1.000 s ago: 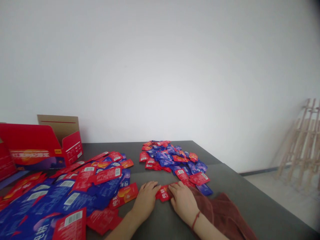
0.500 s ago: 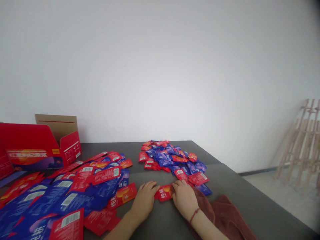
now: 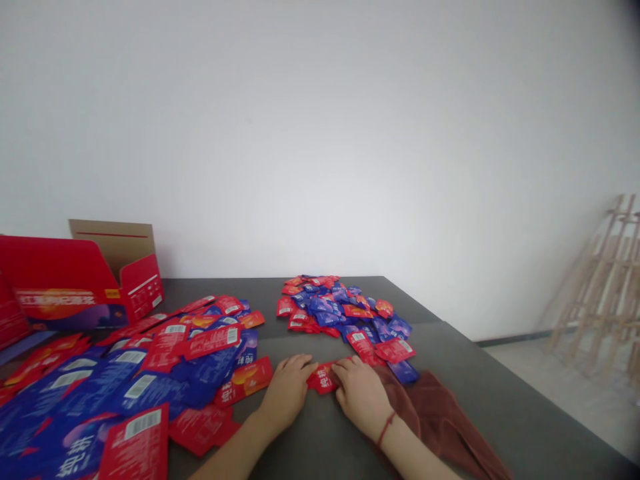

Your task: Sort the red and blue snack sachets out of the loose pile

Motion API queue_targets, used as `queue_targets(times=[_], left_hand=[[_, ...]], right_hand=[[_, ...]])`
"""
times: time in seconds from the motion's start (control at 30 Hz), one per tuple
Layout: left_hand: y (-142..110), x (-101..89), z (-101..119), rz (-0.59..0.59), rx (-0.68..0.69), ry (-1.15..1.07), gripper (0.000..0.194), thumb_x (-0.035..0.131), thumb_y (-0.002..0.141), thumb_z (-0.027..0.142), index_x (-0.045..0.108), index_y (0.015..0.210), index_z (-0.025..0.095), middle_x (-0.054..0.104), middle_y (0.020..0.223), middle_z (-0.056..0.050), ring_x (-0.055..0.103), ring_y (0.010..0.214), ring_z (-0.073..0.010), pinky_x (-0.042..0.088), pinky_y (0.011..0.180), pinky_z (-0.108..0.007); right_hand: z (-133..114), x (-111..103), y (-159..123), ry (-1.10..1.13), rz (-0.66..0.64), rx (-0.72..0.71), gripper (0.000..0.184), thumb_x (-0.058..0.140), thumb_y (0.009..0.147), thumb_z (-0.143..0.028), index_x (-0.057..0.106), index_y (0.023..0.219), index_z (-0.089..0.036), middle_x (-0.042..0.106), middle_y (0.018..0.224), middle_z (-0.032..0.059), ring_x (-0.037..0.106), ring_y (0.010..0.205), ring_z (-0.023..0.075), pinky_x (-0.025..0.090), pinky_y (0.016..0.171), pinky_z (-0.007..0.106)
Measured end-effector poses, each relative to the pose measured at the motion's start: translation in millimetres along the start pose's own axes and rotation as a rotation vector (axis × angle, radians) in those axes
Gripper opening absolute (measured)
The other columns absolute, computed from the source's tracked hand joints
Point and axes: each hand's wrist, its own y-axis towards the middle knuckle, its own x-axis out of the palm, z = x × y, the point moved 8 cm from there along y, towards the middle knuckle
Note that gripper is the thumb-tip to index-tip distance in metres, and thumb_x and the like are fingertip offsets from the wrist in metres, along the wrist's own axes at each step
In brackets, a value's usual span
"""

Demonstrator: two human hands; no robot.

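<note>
Two hands at a red sachet on a dark surface, between two heaps of pouches.
The red sachet (image 3: 323,379) lies mid-surface (image 3: 320,443), spanned by the left hand (image 3: 287,393) at its left end and the right hand (image 3: 364,393) over its right; both grips have bent fingers touching it, but whether either pinches cannot be told. Brown cloth (image 3: 445,423) lies beside the right wrist. Bare surface separates the left heap (image 3: 145,373) from the far heap (image 3: 345,310), and runs from cloth to the slanting right edge; the back edge meets the wall (image 3: 320,167). Blue and red pouches show white barcode panels and the character 纯; the red carton's (image 3: 65,267) white lettering is blurred.
</note>
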Motion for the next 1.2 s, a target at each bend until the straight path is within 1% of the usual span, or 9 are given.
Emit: queue_targets(times=[0.1,0.17,0.4,0.53,0.77,0.83,1.03,1.1,1.2], left_hand=[[0.3,-0.5,0.3,-0.004,-0.005,-0.002,0.06,0.04,0.076,0.001,0.058,0.128,0.024,0.054,0.135,-0.004,0.043,0.127,-0.0195,0.03,0.107,-0.037],[0.4,-0.9,0.3,-0.001,-0.01,-0.002,0.06,0.04,0.075,0.001,0.058,0.128,0.024,0.054,0.135,-0.004,0.044,0.127,-0.0191,0.029,0.107,-0.037],[-1.4,-2.9,2.1,0.005,-0.014,-0.005,0.055,0.04,0.079,0.003,0.058,0.127,0.024,0.054,0.135,-0.004,0.044,0.126,-0.0197,0.03,0.107,-0.038],[-5.6,-8.6,7.4,0.031,0.015,-0.013,0.04,0.048,0.088,0.022,0.058,0.127,0.023,0.054,0.135,-0.007,0.045,0.126,-0.0231,0.031,0.107,-0.041],[-7.6,-14.5,11.2,0.011,-0.003,-0.025,0.039,0.054,0.089,0.033,0.058,0.127,0.024,0.053,0.137,-0.008,0.044,0.127,-0.0253,0.03,0.108,-0.043],[-7.3,-15.1,12.1,0.01,-0.004,-0.029,0.042,0.057,0.088,0.037,0.058,0.127,0.024,0.052,0.137,-0.009,0.044,0.128,-0.0261,0.03,0.108,-0.044],[-7.1,-13.5,12.2,0.024,-0.001,-0.029,0.052,0.068,0.078,0.041,0.058,0.126,0.025,0.053,0.136,-0.01,0.044,0.127,-0.0278,0.031,0.107,-0.045],[-7.3,-13.3,11.4,0.023,-0.005,-0.033,0.051,0.067,0.078,0.041,0.058,0.126,0.025,0.052,0.137,-0.009,0.044,0.127,-0.0279,0.03,0.107,-0.045],[-7.7,-13.4,11.2,0.008,-0.016,-0.042,0.052,0.066,0.079,0.043,0.058,0.126,0.025,0.051,0.138,-0.01,0.043,0.128,-0.0288,0.029,0.108,-0.046]], right_hand=[[21.2,-1.6,1.3,-0.063,-0.009,0.14,0.036,0.046,0.081,-0.014,0.065,0.111,-0.016,0.065,0.109,0.0102,0.051,0.105,0.025,0.037,0.089,0.033],[22.4,-1.1,5.1,-0.081,-0.015,0.15,0.036,0.046,0.081,-0.015,0.065,0.111,-0.015,0.065,0.108,0.0111,0.051,0.105,0.0255,0.037,0.088,0.033],[-21.0,2.8,11.8,-0.024,-0.033,-0.088,0.036,0.047,0.082,-0.017,0.063,0.114,-0.019,0.065,0.109,0.0073,0.05,0.102,0.0241,0.036,0.089,0.035],[-26.8,0.8,0.0,0.041,-0.05,-0.153,0.04,0.047,0.083,-0.017,0.06,0.12,-0.022,0.063,0.115,0.004,0.05,0.103,0.0214,0.034,0.093,0.032],[17.9,-4.6,0.8,-0.034,-0.008,0.106,0.037,0.045,0.08,-0.012,0.066,0.11,-0.017,0.064,0.112,0.0086,0.051,0.105,0.0238,0.037,0.09,0.032],[16.0,-3.2,4.5,-0.048,-0.012,0.099,0.036,0.045,0.08,-0.013,0.066,0.109,-0.017,0.065,0.11,0.0092,0.051,0.104,0.0244,0.038,0.088,0.033],[-21.3,3.2,2.0,0.053,-0.028,-0.118,0.036,0.049,0.079,-0.017,0.064,0.112,-0.02,0.065,0.109,0.0049,0.051,0.101,0.0222,0.035,0.093,0.032],[-19.6,3.5,1.1,0.056,-0.023,-0.106,0.037,0.048,0.08,-0.017,0.064,0.113,-0.02,0.065,0.11,0.0051,0.051,0.102,0.022,0.035,0.093,0.032],[-0.4,2.5,3.5,-0.007,-0.013,0.026,0.035,0.047,0.079,-0.014,0.065,0.109,-0.018,0.065,0.108,0.0081,0.052,0.102,0.0235,0.037,0.09,0.033]])
